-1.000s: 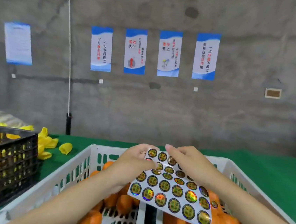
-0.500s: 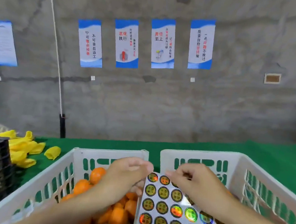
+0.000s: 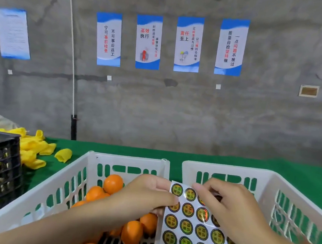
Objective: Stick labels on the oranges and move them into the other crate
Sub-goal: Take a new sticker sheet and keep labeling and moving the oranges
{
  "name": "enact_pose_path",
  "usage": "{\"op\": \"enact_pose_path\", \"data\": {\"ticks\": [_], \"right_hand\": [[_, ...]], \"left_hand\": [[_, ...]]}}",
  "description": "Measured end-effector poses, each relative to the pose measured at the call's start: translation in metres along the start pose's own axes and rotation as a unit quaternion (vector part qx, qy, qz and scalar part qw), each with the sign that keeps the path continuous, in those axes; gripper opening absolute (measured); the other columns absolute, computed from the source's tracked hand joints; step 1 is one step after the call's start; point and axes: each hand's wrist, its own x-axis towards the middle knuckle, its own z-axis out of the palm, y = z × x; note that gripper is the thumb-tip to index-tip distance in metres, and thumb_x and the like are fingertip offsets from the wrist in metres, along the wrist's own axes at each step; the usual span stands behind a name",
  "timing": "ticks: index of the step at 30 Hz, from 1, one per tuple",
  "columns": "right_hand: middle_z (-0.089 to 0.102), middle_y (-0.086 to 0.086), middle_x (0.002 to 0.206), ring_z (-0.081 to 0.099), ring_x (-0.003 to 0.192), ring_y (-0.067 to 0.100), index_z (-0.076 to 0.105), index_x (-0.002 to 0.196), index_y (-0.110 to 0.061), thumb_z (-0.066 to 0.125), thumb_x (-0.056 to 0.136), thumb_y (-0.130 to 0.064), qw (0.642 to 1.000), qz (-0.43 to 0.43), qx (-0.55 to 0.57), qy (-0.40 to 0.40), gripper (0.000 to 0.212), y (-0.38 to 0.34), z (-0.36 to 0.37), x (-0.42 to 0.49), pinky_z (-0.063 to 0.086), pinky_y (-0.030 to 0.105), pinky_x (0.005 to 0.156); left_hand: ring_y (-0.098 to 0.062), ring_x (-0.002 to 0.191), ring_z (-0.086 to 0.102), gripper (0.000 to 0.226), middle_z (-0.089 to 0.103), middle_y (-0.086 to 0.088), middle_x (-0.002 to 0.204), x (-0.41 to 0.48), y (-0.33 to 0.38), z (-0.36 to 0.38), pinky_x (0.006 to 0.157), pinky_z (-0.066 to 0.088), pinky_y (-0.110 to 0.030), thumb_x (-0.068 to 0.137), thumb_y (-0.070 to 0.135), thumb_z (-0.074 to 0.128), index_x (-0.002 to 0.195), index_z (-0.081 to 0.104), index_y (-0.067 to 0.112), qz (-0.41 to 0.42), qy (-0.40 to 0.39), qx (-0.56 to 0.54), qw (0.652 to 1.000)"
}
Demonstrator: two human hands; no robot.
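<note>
Head view: left hand is pinching the sheet of labels at its upper left edge, thumb and fingers clamped on it. Right hand is curling its fingers onto the sheet's top rows, thumb hidden; whether it is lifting a label, cannot tell. Oranges are lying in the left crate, under the left hand; sheet is hanging over the right crate

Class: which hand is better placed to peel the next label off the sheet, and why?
Right. The right hand has curled fingertips on the top labels of the sheet, while the left hand grips its edge.
</note>
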Motion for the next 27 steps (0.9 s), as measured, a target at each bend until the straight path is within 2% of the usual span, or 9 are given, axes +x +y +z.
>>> {"op": "enact_pose_path", "data": {"ticks": [2,4,6,8,11,16,20,24,27], "right_hand": [[0.060,-0.012,0.060,0.057,0.061,0.008,0.059,0.067,-0.029,0.037,0.087,-0.068,0.999,-0.004,-0.032,0.003,0.049,-0.002,-0.001,0.000,0.046,0.026,0.056],[0.060,-0.020,0.070,0.058,0.072,0.001,0.062,0.078,-0.036,0.038,0.089,-0.064,0.998,-0.012,-0.062,0.004,0.038,-0.006,-0.002,0.000,0.045,0.021,0.063],[0.058,-0.024,0.094,0.054,0.091,-0.001,0.066,0.104,-0.038,0.045,0.092,-0.054,0.993,-0.048,-0.105,0.003,0.029,-0.010,-0.001,-0.002,0.043,0.023,0.079],[0.059,-0.017,0.109,0.053,0.104,0.009,0.065,0.117,-0.033,0.054,0.094,-0.044,0.986,-0.093,-0.138,0.003,0.027,-0.012,0.002,-0.005,0.042,0.028,0.087],[0.063,-0.012,0.114,0.057,0.105,0.013,0.068,0.116,-0.031,0.058,0.094,-0.038,0.987,-0.115,-0.108,0.003,0.025,-0.015,0.006,-0.010,0.042,0.031,0.087],[0.066,-0.010,0.118,0.057,0.107,0.012,0.072,0.117,-0.028,0.056,0.093,-0.041,0.990,-0.109,-0.084,-0.010,0.031,-0.022,0.010,-0.014,0.041,0.034,0.091],[0.070,-0.011,0.104,0.057,0.096,0.010,0.076,0.107,-0.022,0.067,0.090,-0.036,0.996,-0.082,-0.035,-0.005,0.024,-0.023,0.011,-0.014,0.044,0.038,0.089],[0.073,-0.008,0.096,0.063,0.092,0.013,0.079,0.098,-0.020,0.071,0.088,-0.033,0.998,-0.056,0.009,0.002,0.018,-0.024,0.007,-0.012,0.050,0.040,0.086],[0.073,-0.008,0.092,0.064,0.089,0.009,0.080,0.096,-0.020,0.071,0.088,-0.031,0.997,-0.048,0.052,-0.006,0.017,-0.026,0.005,-0.011,0.052,0.038,0.083]], "left_hand": [[-0.037,0.107,0.069,0.021,0.076,-0.013,0.106,-0.001,0.000,-0.001,0.095,0.057,-0.045,0.094,0.011,0.060,0.105,0.077,0.012,0.002,0.001,0.008,1.000],[-0.041,0.096,0.069,0.022,0.075,-0.019,0.105,-0.001,-0.002,0.000,0.091,0.056,-0.045,0.095,0.011,0.057,0.104,0.076,0.008,0.009,0.009,0.024,1.000],[-0.022,0.072,0.061,0.022,0.072,-0.015,0.086,0.000,-0.006,0.003,0.071,0.051,-0.033,0.098,0.012,0.056,0.094,0.076,0.006,0.018,0.022,0.033,0.999],[-0.006,0.057,0.055,0.034,0.066,0.003,0.065,-0.001,-0.008,0.007,0.059,0.043,-0.020,0.100,0.016,0.056,0.073,0.076,0.023,0.024,0.028,0.045,0.998],[0.000,0.049,0.057,0.034,0.066,0.009,0.058,-0.002,-0.009,0.012,0.050,0.039,-0.012,0.101,0.022,0.055,0.073,0.073,0.023,0.031,0.037,0.027,0.998],[-0.002,0.050,0.052,0.028,0.063,0.006,0.060,-0.006,-0.010,0.014,0.054,0.039,-0.017,0.101,0.020,0.056,0.082,0.076,0.018,0.058,0.047,0.016,0.997],[-0.006,0.057,0.054,0.025,0.066,-0.003,0.067,-0.008,-0.011,0.016,0.053,0.043,-0.015,0.100,0.015,0.056,0.086,0.076,0.011,0.079,0.063,0.038,0.994],[0.005,0.055,0.055,0.026,0.061,0.015,0.057,-0.011,-0.011,0.017,0.056,0.041,-0.005,0.099,0.005,0.054,0.081,0.072,0.007,0.134,0.054,0.104,0.984],[0.003,0.054,0.053,0.024,0.061,0.010,0.057,-0.013,-0.012,0.018,0.057,0.041,-0.010,0.101,0.005,0.050,0.089,0.071,0.003,0.156,0.061,0.115,0.979]]}}
